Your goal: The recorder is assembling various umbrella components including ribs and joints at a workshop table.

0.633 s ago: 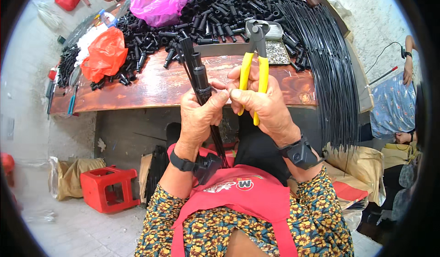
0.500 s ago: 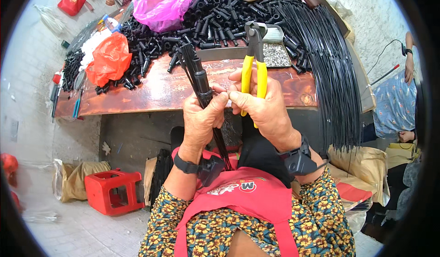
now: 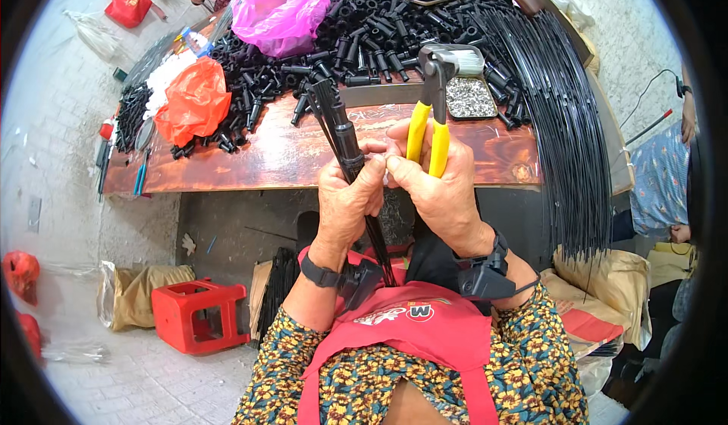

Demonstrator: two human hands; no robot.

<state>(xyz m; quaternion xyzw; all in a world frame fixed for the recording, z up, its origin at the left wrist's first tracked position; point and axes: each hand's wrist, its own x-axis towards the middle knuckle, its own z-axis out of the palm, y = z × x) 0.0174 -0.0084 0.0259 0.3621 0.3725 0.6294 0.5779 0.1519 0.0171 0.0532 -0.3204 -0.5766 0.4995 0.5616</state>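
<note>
A reddish-brown bench point(image 3: 265, 169) spans the far side. The left hand point(image 3: 346, 203) is closed around black rods point(image 3: 324, 103) and a black tube point(image 3: 347, 138), running near to far, leaning left; the right hand point(image 3: 444, 190), just rightward, grips yellow-handled pincers point(image 3: 418, 131). Both hands' fingertips nearly meet. Beyond lie heaped black fittings point(image 3: 377, 40). The red apron point(image 3: 455, 341) bears printed lettering and an emblem.
</note>
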